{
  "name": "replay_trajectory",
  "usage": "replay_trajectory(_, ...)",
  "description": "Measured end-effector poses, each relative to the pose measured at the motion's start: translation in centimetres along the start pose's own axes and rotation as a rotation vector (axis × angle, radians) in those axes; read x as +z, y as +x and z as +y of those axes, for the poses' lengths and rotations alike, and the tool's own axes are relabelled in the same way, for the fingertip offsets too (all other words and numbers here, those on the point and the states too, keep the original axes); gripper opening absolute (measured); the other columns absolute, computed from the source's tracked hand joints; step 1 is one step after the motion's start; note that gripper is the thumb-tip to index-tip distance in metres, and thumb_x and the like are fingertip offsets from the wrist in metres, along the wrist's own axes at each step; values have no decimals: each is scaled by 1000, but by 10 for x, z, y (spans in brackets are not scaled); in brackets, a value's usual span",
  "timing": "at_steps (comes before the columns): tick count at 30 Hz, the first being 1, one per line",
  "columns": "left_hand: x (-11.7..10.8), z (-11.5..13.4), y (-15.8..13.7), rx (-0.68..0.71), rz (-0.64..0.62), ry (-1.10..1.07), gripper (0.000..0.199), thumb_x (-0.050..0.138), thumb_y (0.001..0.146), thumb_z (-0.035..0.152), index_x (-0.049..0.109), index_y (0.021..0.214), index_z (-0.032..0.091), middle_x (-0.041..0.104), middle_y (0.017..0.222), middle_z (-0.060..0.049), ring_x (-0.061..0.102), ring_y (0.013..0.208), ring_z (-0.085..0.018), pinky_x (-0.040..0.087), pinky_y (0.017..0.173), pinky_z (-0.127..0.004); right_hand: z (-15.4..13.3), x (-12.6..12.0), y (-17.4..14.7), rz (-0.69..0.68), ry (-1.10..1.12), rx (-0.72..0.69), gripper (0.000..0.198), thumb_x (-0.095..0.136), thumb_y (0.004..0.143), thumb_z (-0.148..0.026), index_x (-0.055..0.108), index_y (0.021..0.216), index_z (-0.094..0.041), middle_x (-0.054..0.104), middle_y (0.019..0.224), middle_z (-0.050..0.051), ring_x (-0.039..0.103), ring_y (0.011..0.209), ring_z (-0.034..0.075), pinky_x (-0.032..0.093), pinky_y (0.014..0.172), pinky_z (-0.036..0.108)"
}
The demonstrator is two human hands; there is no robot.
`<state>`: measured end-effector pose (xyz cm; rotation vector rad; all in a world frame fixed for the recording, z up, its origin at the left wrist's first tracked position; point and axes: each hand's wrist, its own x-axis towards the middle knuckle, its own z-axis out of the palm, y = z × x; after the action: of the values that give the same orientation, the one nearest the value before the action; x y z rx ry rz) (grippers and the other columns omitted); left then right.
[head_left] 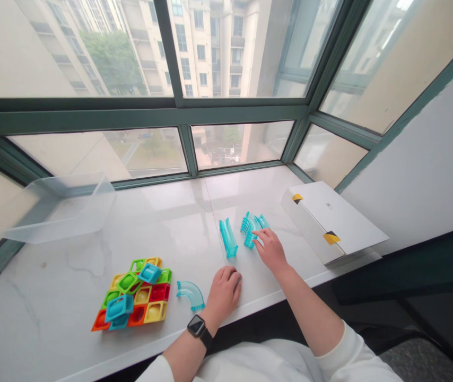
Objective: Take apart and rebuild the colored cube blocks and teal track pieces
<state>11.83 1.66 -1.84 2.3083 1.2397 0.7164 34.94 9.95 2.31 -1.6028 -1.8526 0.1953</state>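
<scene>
My right hand [271,250] is at a group of clear blue plastic track pieces, thumb and index finger apart beside a curved piece [249,225]; whether the fingertips touch it I cannot tell. Partly hidden behind that hand is another blue piece [264,220]. Left of these lies a straight blue track piece [228,237]. My left hand [224,289], a black watch on its wrist, rests on the tabletop with its fingers curled in and nothing visible in them. A curved clear blue track piece [191,294] lies just to its left.
Colourful square building pieces [142,300] sit stacked in a cluster at the left front. A clear plastic bin [51,212] stands at the back left. To the right is a white box [330,217] with yellow and black tabs. Windows border the white marbled tabletop [163,212].
</scene>
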Motion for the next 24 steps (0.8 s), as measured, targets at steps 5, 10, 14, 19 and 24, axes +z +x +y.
replay_trajectory(5,0,-1,0,3,2,-11,23,50,100,18,67,114,26,63,119,-10,60,115,-28,51,105,-50,1,1,0,0,-4,2,29,56,101,-26,75,123,-24,68,107,11,66,102,29,56,94,47)
replay_trajectory(10,0,0,0,3,-3,-6,22,50,100,18,66,113,26,63,119,-10,59,115,-28,51,105,-50,0,0,0,1,4,5,29,57,100,-25,75,123,-25,68,107,11,67,101,29,57,94,47)
replay_trajectory(14,0,-1,0,5,-2,1,22,50,100,18,66,113,26,63,119,-9,59,115,-28,51,105,-50,-1,0,-1,-3,6,15,28,57,100,-25,75,123,-25,68,107,11,67,101,29,57,92,47)
replay_trajectory(19,-1,0,0,1,-18,5,22,50,100,17,65,114,25,62,120,-9,58,116,-28,50,106,-49,-1,0,-1,2,5,14,28,56,101,-26,74,122,-26,68,106,10,67,99,28,57,91,46)
replay_trajectory(24,0,0,0,-2,-22,9,22,50,100,17,65,115,25,62,120,-9,58,116,-27,50,106,-49,-2,0,-1,-7,8,24,28,56,101,-26,74,122,-25,67,107,10,66,100,27,57,92,46)
